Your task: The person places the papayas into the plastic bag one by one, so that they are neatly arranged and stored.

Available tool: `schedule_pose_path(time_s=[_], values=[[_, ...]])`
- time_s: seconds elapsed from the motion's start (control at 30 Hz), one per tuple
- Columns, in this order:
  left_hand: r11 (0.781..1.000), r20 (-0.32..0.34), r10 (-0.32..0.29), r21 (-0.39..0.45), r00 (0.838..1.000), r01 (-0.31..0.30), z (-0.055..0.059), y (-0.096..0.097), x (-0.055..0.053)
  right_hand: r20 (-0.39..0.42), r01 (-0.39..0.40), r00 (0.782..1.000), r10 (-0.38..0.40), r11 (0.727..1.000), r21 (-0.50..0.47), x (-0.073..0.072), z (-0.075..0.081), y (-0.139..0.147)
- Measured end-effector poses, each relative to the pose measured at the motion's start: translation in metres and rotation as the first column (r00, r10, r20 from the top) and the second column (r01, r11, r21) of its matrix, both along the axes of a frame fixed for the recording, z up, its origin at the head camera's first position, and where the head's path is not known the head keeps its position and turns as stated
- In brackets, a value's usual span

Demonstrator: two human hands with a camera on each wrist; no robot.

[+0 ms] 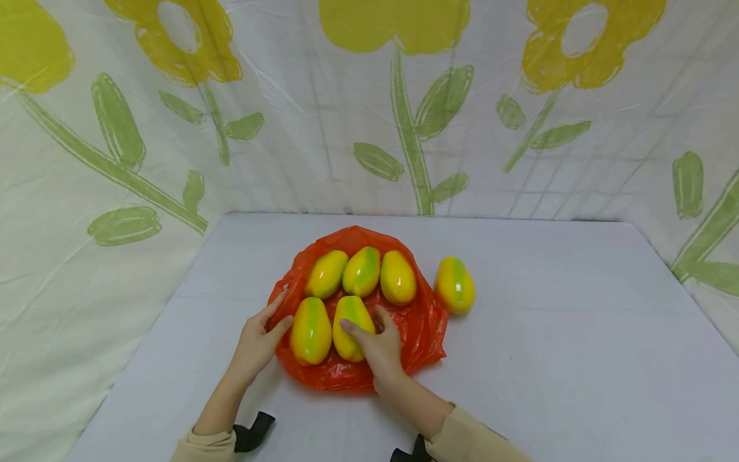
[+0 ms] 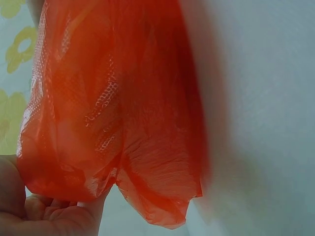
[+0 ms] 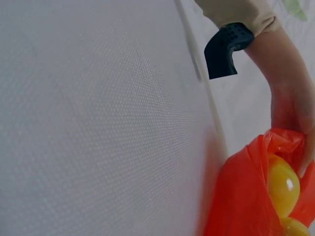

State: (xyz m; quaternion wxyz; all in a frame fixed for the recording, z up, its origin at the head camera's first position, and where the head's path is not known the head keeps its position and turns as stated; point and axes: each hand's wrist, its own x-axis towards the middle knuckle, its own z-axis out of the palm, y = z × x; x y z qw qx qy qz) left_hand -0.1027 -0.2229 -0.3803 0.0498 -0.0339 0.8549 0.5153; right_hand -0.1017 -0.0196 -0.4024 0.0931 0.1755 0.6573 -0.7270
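Observation:
A red plastic bag (image 1: 418, 330) lies spread with its mouth up and holds several glossy yellow-green papayas. Three sit across the back. In front, a left papaya (image 1: 312, 330) stands beside a right papaya (image 1: 346, 350). My right hand (image 1: 385, 353) grips the front right one, thumb on top and fingers along its right side. At the bag's left rim, my left hand (image 1: 255, 343) holds the plastic, thumb inside close to the front left papaya. The left wrist view shows that hand's fingers (image 2: 64, 223) at the bag; the right wrist view shows the left hand (image 3: 290, 110) over its rim.
Another papaya (image 1: 455, 285) lies outside, right against the bag's right side. Everything stands on a white-covered table (image 1: 548, 359). Behind it hangs a cloth (image 1: 300, 141) printed with yellow flowers. Black wrist mounts (image 1: 254, 433) sit low over the table's near side.

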Motion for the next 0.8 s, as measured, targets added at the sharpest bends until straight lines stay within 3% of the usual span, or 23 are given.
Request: schedule_pose_path(time_s=[0.43,0.8], values=[[1.0,-0.008,-0.004,0.003,1.0,0.004,0.001,0.001,0.002,-0.087,-0.053,0.995,0.057,0.997,0.049,0.016,0.004,0.019],[1.0,-0.007,-0.004,0.003,1.0,0.004,0.001,0.002,0.002,-0.111,-0.109,0.988,0.112,0.994,0.027,0.036,0.017,0.038]])
